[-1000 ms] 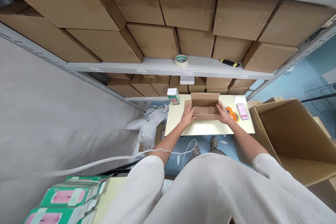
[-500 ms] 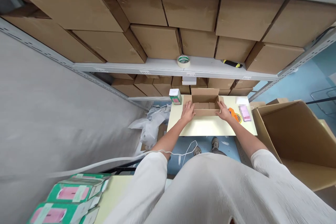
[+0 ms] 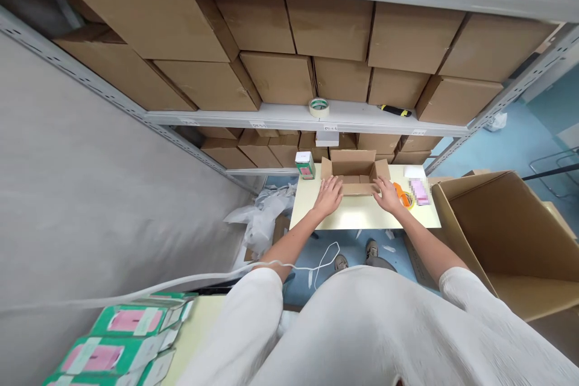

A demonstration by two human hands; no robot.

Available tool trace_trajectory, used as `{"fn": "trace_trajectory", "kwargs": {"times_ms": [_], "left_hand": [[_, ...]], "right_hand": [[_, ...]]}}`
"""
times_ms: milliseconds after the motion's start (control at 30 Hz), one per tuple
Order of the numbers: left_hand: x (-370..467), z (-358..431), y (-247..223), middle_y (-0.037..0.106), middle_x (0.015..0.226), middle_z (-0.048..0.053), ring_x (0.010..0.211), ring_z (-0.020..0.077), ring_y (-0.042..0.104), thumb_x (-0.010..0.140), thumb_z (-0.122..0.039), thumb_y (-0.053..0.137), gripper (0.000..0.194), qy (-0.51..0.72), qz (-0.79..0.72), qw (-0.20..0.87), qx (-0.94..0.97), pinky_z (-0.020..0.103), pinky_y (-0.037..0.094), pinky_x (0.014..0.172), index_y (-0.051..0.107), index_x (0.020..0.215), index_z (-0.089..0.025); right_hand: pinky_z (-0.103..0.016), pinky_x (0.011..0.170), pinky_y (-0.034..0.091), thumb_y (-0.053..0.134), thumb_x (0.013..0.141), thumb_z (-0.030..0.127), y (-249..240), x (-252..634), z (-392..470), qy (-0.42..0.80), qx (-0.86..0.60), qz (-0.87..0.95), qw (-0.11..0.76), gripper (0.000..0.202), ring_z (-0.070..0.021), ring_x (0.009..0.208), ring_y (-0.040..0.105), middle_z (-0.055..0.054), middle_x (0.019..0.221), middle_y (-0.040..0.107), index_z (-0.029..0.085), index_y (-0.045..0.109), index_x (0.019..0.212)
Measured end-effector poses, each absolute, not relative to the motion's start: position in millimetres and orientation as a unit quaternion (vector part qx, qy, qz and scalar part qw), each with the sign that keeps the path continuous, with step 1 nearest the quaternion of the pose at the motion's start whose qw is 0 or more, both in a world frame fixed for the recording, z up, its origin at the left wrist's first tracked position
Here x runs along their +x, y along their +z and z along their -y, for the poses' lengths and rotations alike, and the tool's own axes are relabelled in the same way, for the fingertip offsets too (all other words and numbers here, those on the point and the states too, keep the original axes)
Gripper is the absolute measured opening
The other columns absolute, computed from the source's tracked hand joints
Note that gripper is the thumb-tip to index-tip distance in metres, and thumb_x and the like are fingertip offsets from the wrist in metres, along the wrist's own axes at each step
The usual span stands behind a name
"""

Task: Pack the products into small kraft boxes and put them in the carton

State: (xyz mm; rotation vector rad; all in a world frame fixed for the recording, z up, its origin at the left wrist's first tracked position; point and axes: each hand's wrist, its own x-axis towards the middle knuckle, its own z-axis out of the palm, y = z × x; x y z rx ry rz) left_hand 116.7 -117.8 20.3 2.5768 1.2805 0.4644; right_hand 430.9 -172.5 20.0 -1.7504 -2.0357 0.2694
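An open cardboard box [image 3: 357, 189] stands on the pale yellow table [image 3: 353, 217], its flaps folded out and its inside facing up. At the box's near left corner rests my left hand [image 3: 329, 194], fingers stretched out and apart. My right hand [image 3: 387, 195] is at the near right corner, its fingers also spread and not wrapped round anything. Whether the fingertips press on the cardboard I cannot tell. Close to the right hand lies an orange tape dispenser [image 3: 400, 193] with a yellow roll. A small green and white carton [image 3: 305, 166] stands left of the box.
Metal shelving [image 3: 280, 116] full of cardboard boxes rises behind the table. It carries a tape roll [image 3: 319, 107] and a yellow-black cutter [image 3: 395, 110]. A large open carton [image 3: 520, 235] stands right; green-pink cartons [image 3: 122, 329] lie lower left. A white cable [image 3: 190, 278] crosses near my left arm.
My left hand has eased its hold on the box's side and slid slightly right and back, fingers now stretched. My right hand has loosened too. The view has tilted up a little.
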Motion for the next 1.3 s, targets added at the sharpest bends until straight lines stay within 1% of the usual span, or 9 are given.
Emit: {"fn": "trace_trajectory", "kwargs": {"times_ms": [167,300,533,633,733,933,1000,1133,1300], "left_hand": [[114.9,153.7,30.9,0.043,0.170,0.019,0.163,0.0348,0.031,0.106,-0.031,0.046,0.053,0.167,-0.454,0.098,0.870,0.060,0.022,0.135,0.051,0.156,-0.014],[111.3,191.5,35.0,0.043,0.170,0.019,0.162,0.0337,0.034,0.106,-0.031,0.047,0.055,0.164,-0.489,0.087,0.852,0.059,0.024,0.135,0.049,0.159,-0.017],[122.2,290.1,26.0,0.044,0.170,0.018,0.161,0.0332,0.036,0.106,-0.032,0.048,0.058,0.169,-0.594,0.069,0.784,0.057,0.026,0.134,0.045,0.162,-0.018],[137.3,351.3,14.1,0.044,0.170,0.017,0.161,0.0324,0.037,0.105,-0.032,0.049,0.061,0.183,-0.638,0.070,0.744,0.056,0.029,0.133,0.043,0.165,-0.021],[156.1,418.0,1.9,0.044,0.170,0.017,0.160,0.0336,0.038,0.105,-0.033,0.050,0.062,0.185,-0.681,0.087,0.703,0.059,0.029,0.132,0.041,0.165,-0.021],[181.7,543.0,-4.9,0.042,0.171,0.018,0.159,0.0354,0.039,0.104,-0.030,0.050,0.060,0.174,-0.746,0.129,0.630,0.061,0.030,0.131,0.044,0.163,-0.019],[183.0,581.0,-4.5,0.043,0.170,0.019,0.158,0.0352,0.040,0.103,-0.028,0.051,0.059,0.173,-0.767,0.133,0.604,0.060,0.030,0.131,0.045,0.162,-0.018],[181.0,656.3,-9.9,0.045,0.168,0.022,0.155,0.0354,0.043,0.103,-0.027,0.051,0.058,0.171,-0.805,0.137,0.551,0.057,0.033,0.130,0.047,0.159,-0.014],[181.6,748.6,-29.0,0.047,0.167,0.019,0.155,0.0338,0.044,0.102,-0.025,0.054,0.058,0.184,-0.844,0.146,0.482,0.057,0.035,0.128,0.048,0.159,-0.019]], "right_hand": [[-0.059,0.121,0.042,0.053,0.103,0.035,28.4,418.2,190.7,0.089,-0.589,0.764,0.248,0.048,-0.0368,0.147,0.049,-0.018,0.160,0.052,0.022,0.060,0.149],[-0.058,0.120,0.043,0.052,0.103,0.036,27.5,410.7,201.1,0.097,-0.548,0.792,0.251,0.046,-0.0365,0.146,0.050,-0.017,0.158,0.054,0.022,0.061,0.146],[-0.059,0.118,0.043,0.052,0.103,0.035,14.9,411.7,229.1,0.126,-0.451,0.850,0.241,0.044,-0.0363,0.144,0.051,-0.018,0.155,0.057,0.022,0.065,0.143],[-0.057,0.118,0.043,0.053,0.103,0.035,6.7,414.9,254.3,0.150,-0.405,0.874,0.221,0.042,-0.0352,0.143,0.053,-0.017,0.153,0.059,0.022,0.066,0.141],[-0.054,0.119,0.044,0.053,0.103,0.033,-0.5,414.5,288.1,0.177,-0.365,0.894,0.192,0.041,-0.0333,0.142,0.054,-0.016,0.152,0.061,0.023,0.067,0.140],[-0.053,0.120,0.045,0.054,0.101,0.033,-5.7,397.5,359.7,0.231,-0.272,0.925,0.130,0.043,-0.0319,0.143,0.055,-0.013,0.152,0.061,0.025,0.066,0.141],[-0.054,0.119,0.046,0.053,0.101,0.032,-6.6,386.5,381.2,0.248,-0.239,0.932,0.111,0.043,-0.0321,0.142,0.055,-0.013,0.152,0.062,0.024,0.066,0.141],[-0.053,0.117,0.048,0.051,0.102,0.033,-11.8,357.5,426.0,0.276,-0.176,0.942,0.074,0.042,-0.0318,0.140,0.056,-0.014,0.152,0.062,0.023,0.066,0.141],[-0.052,0.118,0.048,0.052,0.101,0.033,-25.5,314.2,490.2,0.297,-0.101,0.949,0.029,0.043,-0.0321,0.139,0.058,-0.015,0.149,0.063,0.022,0.066,0.141]]}}
